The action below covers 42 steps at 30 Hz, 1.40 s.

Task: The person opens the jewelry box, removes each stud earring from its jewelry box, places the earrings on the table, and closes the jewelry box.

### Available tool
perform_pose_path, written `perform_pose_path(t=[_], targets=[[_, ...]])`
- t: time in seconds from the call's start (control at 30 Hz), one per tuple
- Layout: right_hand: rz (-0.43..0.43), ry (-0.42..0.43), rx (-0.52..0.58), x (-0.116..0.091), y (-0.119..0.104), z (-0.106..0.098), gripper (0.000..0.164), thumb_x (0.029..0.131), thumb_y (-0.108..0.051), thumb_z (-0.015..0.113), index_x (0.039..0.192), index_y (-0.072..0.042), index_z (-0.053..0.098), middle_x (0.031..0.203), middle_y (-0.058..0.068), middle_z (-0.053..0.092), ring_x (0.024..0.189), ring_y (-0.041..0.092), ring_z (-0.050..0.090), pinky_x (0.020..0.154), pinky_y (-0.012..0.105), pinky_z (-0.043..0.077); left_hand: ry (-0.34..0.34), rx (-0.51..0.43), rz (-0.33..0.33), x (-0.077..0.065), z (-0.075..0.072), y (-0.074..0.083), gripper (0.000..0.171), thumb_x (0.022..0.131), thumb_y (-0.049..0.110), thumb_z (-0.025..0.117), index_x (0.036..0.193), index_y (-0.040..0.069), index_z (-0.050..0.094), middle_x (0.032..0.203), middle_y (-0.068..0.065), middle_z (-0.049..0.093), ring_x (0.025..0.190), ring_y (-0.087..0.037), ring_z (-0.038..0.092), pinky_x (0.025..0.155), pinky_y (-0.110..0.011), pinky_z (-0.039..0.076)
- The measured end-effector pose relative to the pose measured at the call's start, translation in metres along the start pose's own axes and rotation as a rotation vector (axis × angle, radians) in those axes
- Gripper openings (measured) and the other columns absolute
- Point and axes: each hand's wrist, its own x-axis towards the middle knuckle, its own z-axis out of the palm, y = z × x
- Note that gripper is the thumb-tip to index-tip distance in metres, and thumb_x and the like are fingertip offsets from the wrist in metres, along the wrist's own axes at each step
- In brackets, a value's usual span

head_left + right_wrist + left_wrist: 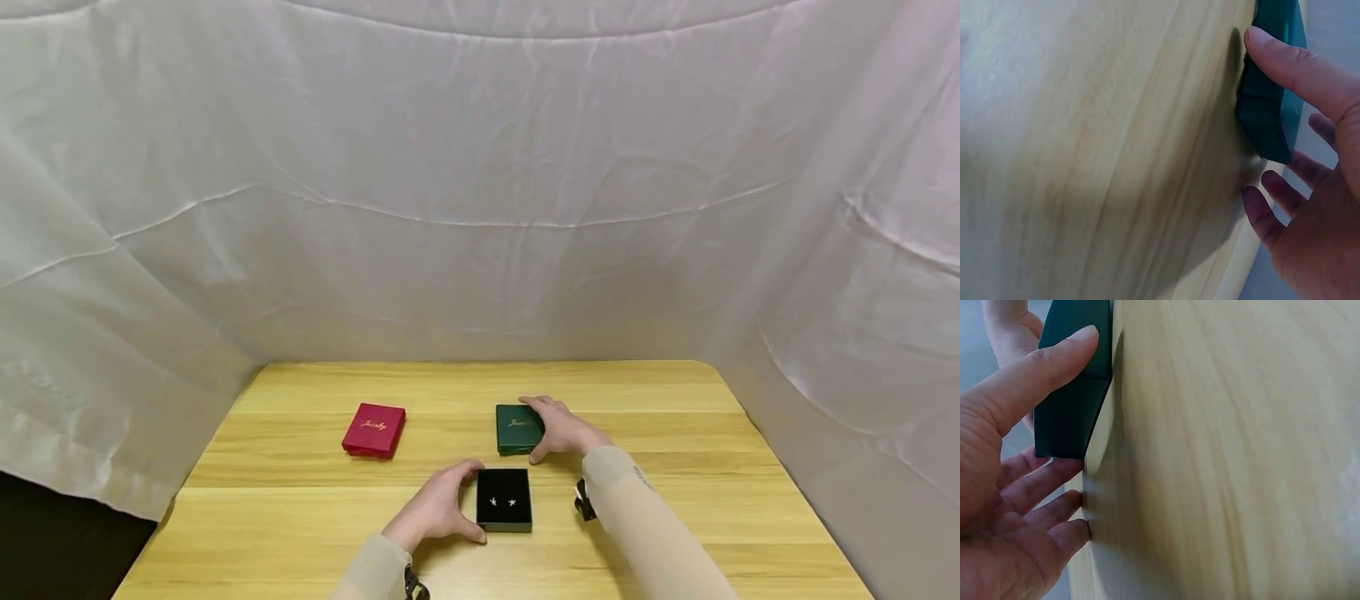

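Observation:
An uncovered dark green jewelry box base (505,527) lies near the front of the table. On its black insert sit two small silvery star-shaped earrings (512,502). My left hand (441,504) grips the base from its left, thumb on the near side and fingers at the far side. Farther back, my right hand (562,429) holds the green jewelry box lid (515,428), which has gold lettering on top. In the right wrist view, the thumb (1297,65) presses the lid's near side. The lid rests on the table or just above it; I cannot tell which.
A red jewelry box (375,429) with gold lettering sits at the back left of the wooden table (645,392). Pale fabric (480,275) hangs behind the table and along both sides.

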Motion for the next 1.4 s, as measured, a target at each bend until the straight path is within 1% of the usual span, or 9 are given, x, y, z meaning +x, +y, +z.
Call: perform_pose_path(t=[0.23,0.43,0.6,0.73,0.87,1.0,1.1,1.2,1.4], targets=[[-0.007,0.024,0.120,-0.011,0.003,-0.007,0.109,0.066,-0.013,0.091,0.155,-0.015,0.029,0.156,0.021,0.023,0.139,0.042,0.026,0.102,0.063,0.036,-0.035,-0.089,-0.026,-0.001,-0.006,-0.002,0.098,0.055,0.029,0.096,0.139,0.007,0.049,0.133,-0.014,0.057,0.122,-0.032,0.052,0.105,-0.052,0.039],[-0.051,0.098,0.117,-0.027,0.002,-0.007,0.101,0.069,-0.018,0.090,0.153,-0.013,0.032,0.155,0.022,0.025,0.138,0.043,0.028,0.103,0.065,0.034,-0.036,-0.102,-0.026,-0.002,-0.006,-0.003,0.097,0.056,0.028,0.095,0.139,0.007,0.049,0.132,-0.015,0.058,0.122,-0.033,0.053,0.104,-0.053,0.040],[-0.095,0.167,0.109,-0.045,0.000,-0.002,0.088,0.074,-0.021,0.087,0.148,-0.009,0.041,0.151,0.022,0.031,0.134,0.043,0.034,0.103,0.065,0.034,-0.026,-0.094,-0.022,-0.002,-0.005,-0.002,0.096,0.056,0.027,0.094,0.139,0.006,0.050,0.130,-0.016,0.059,0.120,-0.034,0.054,0.103,-0.054,0.040],[-0.139,0.159,0.108,-0.059,-0.005,0.003,0.072,0.079,-0.024,0.083,0.141,-0.007,0.049,0.148,0.023,0.037,0.132,0.044,0.037,0.105,0.064,0.032,-0.021,-0.085,-0.018,-0.001,-0.004,-0.001,0.096,0.057,0.028,0.094,0.139,0.005,0.051,0.130,-0.016,0.060,0.120,-0.033,0.055,0.102,-0.053,0.042],[-0.176,0.128,0.123,-0.072,-0.012,0.010,0.058,0.083,-0.025,0.079,0.133,-0.007,0.056,0.139,0.018,0.049,0.126,0.041,0.045,0.103,0.063,0.036,-0.015,-0.073,-0.011,0.000,-0.002,-0.002,0.095,0.057,0.029,0.094,0.139,0.006,0.051,0.129,-0.015,0.060,0.119,-0.032,0.055,0.102,-0.051,0.042],[-0.208,0.090,0.149,-0.081,-0.020,0.017,0.052,0.085,-0.029,0.078,0.128,-0.007,0.060,0.128,0.008,0.058,0.118,0.037,0.052,0.098,0.058,0.042,-0.013,-0.070,-0.019,0.000,-0.002,-0.001,0.093,0.057,0.029,0.094,0.137,0.007,0.052,0.129,-0.015,0.061,0.119,-0.032,0.055,0.102,-0.052,0.042],[-0.224,0.073,0.144,-0.086,-0.026,0.023,0.048,0.085,-0.032,0.077,0.125,-0.010,0.063,0.124,0.005,0.059,0.116,0.035,0.053,0.096,0.056,0.044,-0.011,-0.075,-0.021,0.000,-0.002,0.000,0.092,0.057,0.027,0.094,0.136,0.006,0.052,0.128,-0.015,0.061,0.119,-0.033,0.055,0.102,-0.053,0.041],[-0.232,0.077,0.119,-0.087,-0.030,0.029,0.040,0.085,-0.031,0.077,0.119,-0.013,0.066,0.124,0.006,0.059,0.116,0.034,0.054,0.097,0.056,0.043,-0.009,-0.075,-0.012,-0.001,-0.002,0.001,0.090,0.058,0.026,0.094,0.135,0.006,0.053,0.127,-0.014,0.062,0.118,-0.033,0.055,0.102,-0.053,0.042],[-0.218,0.102,0.079,-0.085,-0.033,0.040,0.023,0.083,-0.024,0.079,0.103,-0.014,0.072,0.128,0.015,0.056,0.117,0.038,0.052,0.099,0.059,0.041,-0.018,-0.068,-0.016,0.000,-0.001,0.000,0.088,0.059,0.027,0.094,0.134,0.007,0.053,0.127,-0.012,0.062,0.118,-0.029,0.055,0.102,-0.051,0.042]])
